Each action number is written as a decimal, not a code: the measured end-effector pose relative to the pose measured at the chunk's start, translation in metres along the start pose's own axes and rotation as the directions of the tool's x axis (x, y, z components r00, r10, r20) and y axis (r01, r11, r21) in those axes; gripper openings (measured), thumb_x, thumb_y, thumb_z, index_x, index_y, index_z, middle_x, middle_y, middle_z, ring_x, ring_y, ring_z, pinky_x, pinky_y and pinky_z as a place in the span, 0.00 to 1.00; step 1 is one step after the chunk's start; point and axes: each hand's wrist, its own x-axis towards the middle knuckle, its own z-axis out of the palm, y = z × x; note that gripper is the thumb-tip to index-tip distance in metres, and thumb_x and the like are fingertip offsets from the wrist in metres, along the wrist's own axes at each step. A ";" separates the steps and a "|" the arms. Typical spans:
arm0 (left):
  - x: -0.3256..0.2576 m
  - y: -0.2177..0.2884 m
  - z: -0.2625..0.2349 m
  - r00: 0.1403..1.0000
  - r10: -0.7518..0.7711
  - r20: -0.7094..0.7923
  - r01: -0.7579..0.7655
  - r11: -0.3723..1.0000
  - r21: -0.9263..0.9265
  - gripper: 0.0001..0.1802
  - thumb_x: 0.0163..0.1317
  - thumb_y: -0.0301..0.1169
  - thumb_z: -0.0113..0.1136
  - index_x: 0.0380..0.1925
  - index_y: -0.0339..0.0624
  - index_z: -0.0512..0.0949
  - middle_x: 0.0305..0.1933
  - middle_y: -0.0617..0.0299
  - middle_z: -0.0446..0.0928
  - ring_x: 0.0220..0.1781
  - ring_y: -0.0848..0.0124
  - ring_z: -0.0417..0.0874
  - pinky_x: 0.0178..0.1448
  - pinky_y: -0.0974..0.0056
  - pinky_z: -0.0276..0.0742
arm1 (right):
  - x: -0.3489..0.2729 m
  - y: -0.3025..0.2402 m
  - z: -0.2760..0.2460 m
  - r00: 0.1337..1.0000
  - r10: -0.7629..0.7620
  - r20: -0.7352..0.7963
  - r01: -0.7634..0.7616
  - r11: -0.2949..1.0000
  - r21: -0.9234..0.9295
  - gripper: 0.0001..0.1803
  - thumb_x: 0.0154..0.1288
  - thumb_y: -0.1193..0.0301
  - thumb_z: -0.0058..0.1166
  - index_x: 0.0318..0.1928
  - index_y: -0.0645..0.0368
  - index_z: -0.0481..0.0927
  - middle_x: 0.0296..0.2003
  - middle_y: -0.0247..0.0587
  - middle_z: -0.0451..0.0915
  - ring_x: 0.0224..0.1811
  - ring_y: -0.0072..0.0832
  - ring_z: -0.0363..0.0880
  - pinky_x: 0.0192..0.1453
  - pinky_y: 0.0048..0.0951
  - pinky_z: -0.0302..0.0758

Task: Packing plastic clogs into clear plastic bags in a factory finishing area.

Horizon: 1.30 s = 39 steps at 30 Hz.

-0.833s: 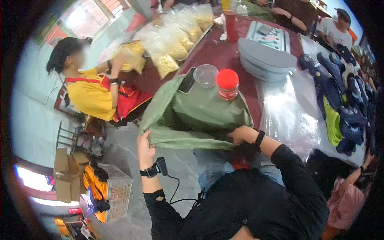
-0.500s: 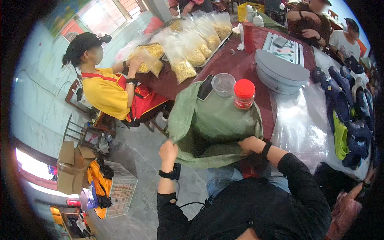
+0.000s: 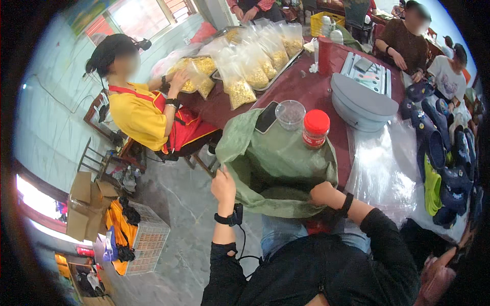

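Two hands (image 3: 223,184) (image 3: 322,194) apparently grip one green bag (image 3: 278,168)

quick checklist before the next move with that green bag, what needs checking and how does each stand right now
1. Left hand has a grip on the green bag rim: ok, fingers closed on the left edge.
2. Right hand has a grip on the near rim: ok, fist closed on the fabric.
3. Bag mouth is open: ok, a dark gap shows between the hands.
4. Bag's far part is free of things: not ok, the phone, the clear cup and the red-lidded jar rest on it.
5. Bag contents: cannot tell, the inside is in shadow.
6. Clear plastic sheet lies apart from the bag: ok.
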 end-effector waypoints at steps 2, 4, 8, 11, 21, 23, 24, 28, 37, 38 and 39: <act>-0.004 0.006 0.000 0.987 0.060 0.151 -0.089 0.978 0.191 0.19 0.66 0.42 0.46 0.32 0.37 0.77 0.27 0.45 0.79 0.32 0.45 0.81 0.36 0.48 0.76 | 0.002 -0.001 0.012 1.000 0.002 0.026 0.001 0.997 -0.078 0.28 0.58 0.46 0.50 0.52 0.50 0.75 0.30 0.44 0.82 0.35 0.42 0.82 0.37 0.44 0.75; -0.009 -0.007 0.010 0.976 0.086 0.202 -0.129 0.969 0.209 0.18 0.65 0.41 0.47 0.31 0.37 0.77 0.27 0.45 0.79 0.32 0.46 0.81 0.37 0.48 0.76 | -0.005 -0.008 0.011 0.972 -0.072 -0.223 0.073 0.997 -0.004 0.27 0.58 0.47 0.51 0.51 0.50 0.76 0.30 0.45 0.81 0.36 0.43 0.81 0.39 0.43 0.75; -0.020 -0.025 0.027 0.932 0.128 0.340 -0.222 0.941 0.256 0.19 0.59 0.44 0.56 0.32 0.36 0.78 0.29 0.45 0.80 0.35 0.49 0.82 0.38 0.49 0.77 | -0.011 -0.017 0.013 0.942 -0.065 -0.330 0.081 0.996 0.036 0.22 0.56 0.51 0.55 0.45 0.53 0.78 0.33 0.43 0.81 0.37 0.40 0.81 0.43 0.41 0.73; -0.022 -0.014 0.024 0.843 0.033 0.537 -0.225 0.928 0.296 0.25 0.57 0.48 0.59 0.42 0.37 0.76 0.37 0.46 0.79 0.38 0.49 0.81 0.39 0.50 0.77 | -0.019 -0.017 0.014 0.912 -0.094 -0.398 0.109 0.994 0.014 0.22 0.55 0.53 0.56 0.45 0.54 0.77 0.32 0.44 0.80 0.38 0.43 0.80 0.43 0.42 0.73; -0.084 0.101 0.021 0.477 0.879 0.009 -0.805 0.442 -0.395 0.20 0.55 0.33 0.59 0.48 0.39 0.72 0.52 0.46 0.69 0.52 0.49 0.71 0.54 0.52 0.71 | -0.145 0.007 -0.031 0.732 0.126 -0.670 0.233 0.877 0.420 0.19 0.59 0.63 0.55 0.49 0.59 0.75 0.39 0.48 0.79 0.44 0.45 0.77 0.49 0.41 0.72; -0.108 0.118 0.039 0.303 0.952 0.044 -0.799 0.279 -0.533 0.22 0.53 0.32 0.61 0.49 0.39 0.73 0.54 0.45 0.68 0.56 0.49 0.70 0.58 0.52 0.69 | -0.159 0.025 -0.023 0.707 0.272 -0.653 0.155 0.841 0.518 0.20 0.58 0.65 0.56 0.49 0.60 0.74 0.42 0.49 0.79 0.46 0.46 0.76 0.51 0.41 0.72; -0.121 0.126 0.052 0.245 0.969 0.032 -0.783 0.217 -0.583 0.23 0.52 0.31 0.61 0.50 0.40 0.73 0.55 0.45 0.67 0.57 0.48 0.69 0.60 0.52 0.69 | -0.169 0.034 -0.011 0.654 0.404 -0.640 0.036 0.828 0.559 0.20 0.58 0.66 0.56 0.50 0.61 0.74 0.45 0.50 0.78 0.48 0.46 0.75 0.53 0.41 0.71; -0.160 0.164 0.095 0.049 0.998 -0.048 -0.705 0.000 -0.709 0.24 0.53 0.30 0.61 0.53 0.44 0.73 0.59 0.44 0.65 0.61 0.48 0.67 0.63 0.53 0.66 | -0.202 0.060 0.032 0.530 0.640 -0.557 -0.211 0.735 0.644 0.21 0.57 0.66 0.57 0.51 0.62 0.74 0.51 0.52 0.74 0.55 0.48 0.70 0.58 0.42 0.68; -0.225 0.216 0.134 -0.057 0.998 0.005 -0.667 -0.034 -0.744 0.19 0.60 0.38 0.53 0.52 0.50 0.75 0.59 0.47 0.66 0.58 0.48 0.68 0.61 0.50 0.64 | -0.216 0.072 0.105 0.605 0.693 -0.391 -0.428 0.698 0.575 0.26 0.56 0.65 0.58 0.56 0.59 0.72 0.60 0.51 0.67 0.61 0.50 0.65 0.64 0.43 0.63; -0.229 0.216 0.135 -0.043 0.999 0.009 -0.714 -0.024 -0.700 0.20 0.61 0.40 0.52 0.52 0.51 0.75 0.60 0.47 0.65 0.60 0.48 0.66 0.62 0.49 0.63 | -0.215 0.067 0.105 0.607 0.699 -0.377 -0.423 0.687 0.591 0.27 0.56 0.65 0.58 0.56 0.58 0.71 0.60 0.51 0.67 0.61 0.50 0.65 0.65 0.43 0.63; -0.233 0.214 0.136 -0.029 1.000 0.013 -0.756 -0.014 -0.654 0.20 0.61 0.41 0.52 0.53 0.52 0.74 0.61 0.48 0.64 0.61 0.48 0.65 0.63 0.48 0.62 | -0.214 0.065 0.106 0.610 0.705 -0.362 -0.418 0.674 0.608 0.27 0.55 0.65 0.58 0.56 0.58 0.71 0.61 0.51 0.67 0.61 0.50 0.66 0.65 0.43 0.63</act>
